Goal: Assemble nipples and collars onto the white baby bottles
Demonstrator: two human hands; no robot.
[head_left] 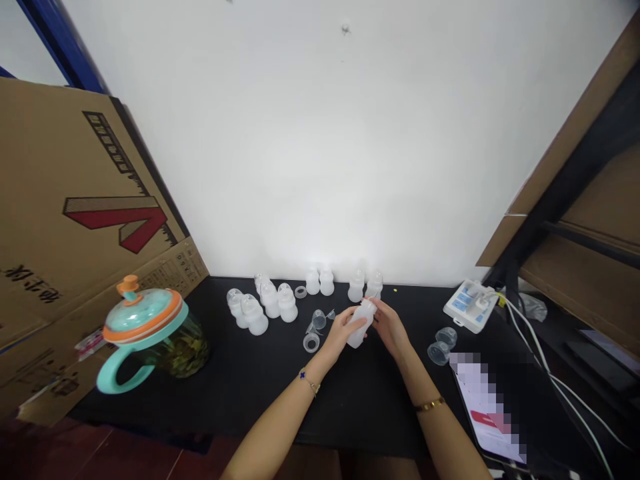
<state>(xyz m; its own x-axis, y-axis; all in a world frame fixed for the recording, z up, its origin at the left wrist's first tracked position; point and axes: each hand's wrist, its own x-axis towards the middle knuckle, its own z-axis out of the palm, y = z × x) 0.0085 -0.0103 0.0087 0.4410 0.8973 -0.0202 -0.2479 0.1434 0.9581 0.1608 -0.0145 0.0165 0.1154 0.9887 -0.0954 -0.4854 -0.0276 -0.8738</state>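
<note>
A frosted white baby bottle (361, 323) without a cap is tilted above the black table. Wrapped round its body are the fingers of my left hand (341, 332). My right hand (390, 325) is closed at the bottle's neck, thumb and fingertips against it; whether a small part sits between them is hidden. Left of the hands lie a clear cap (319, 319) and a ring-shaped collar (311, 343), with small clear pieces between. Just behind my hands, two capped bottles, one of them a white bottle (356, 285), stand upright near the wall.
Several capped bottles (270, 298) stand at the left, with another collar (301, 292) beside them. Two clear caps (439, 353) lie at the right, near a phone-like screen (487, 413) and a white power strip (470, 305) with cables. A lidded jug (185, 350) stands far left by a cardboard box (65, 267).
</note>
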